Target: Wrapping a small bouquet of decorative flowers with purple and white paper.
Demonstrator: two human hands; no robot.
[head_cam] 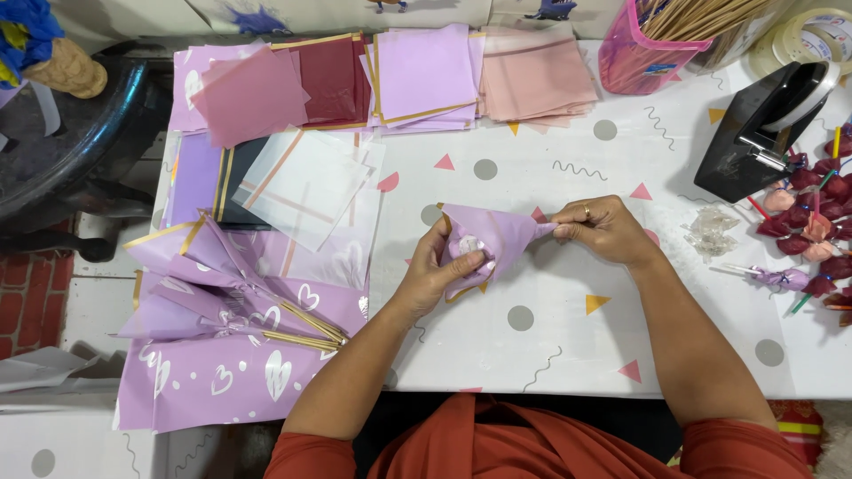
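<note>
Lilac paper cone (497, 235) pinched by both hands; left hand (441, 270) wide end, right hand (596, 229) tip.

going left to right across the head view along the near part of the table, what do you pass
folded lilac heart-print wrappers → left hand → lilac paper cone held in both hands → right hand → crumpled clear plastic → pile of red and pink wrapped flowers on sticks

Small blue label (661, 68) on pink stick holder (632, 62), top right; details perhaps blurred
</note>
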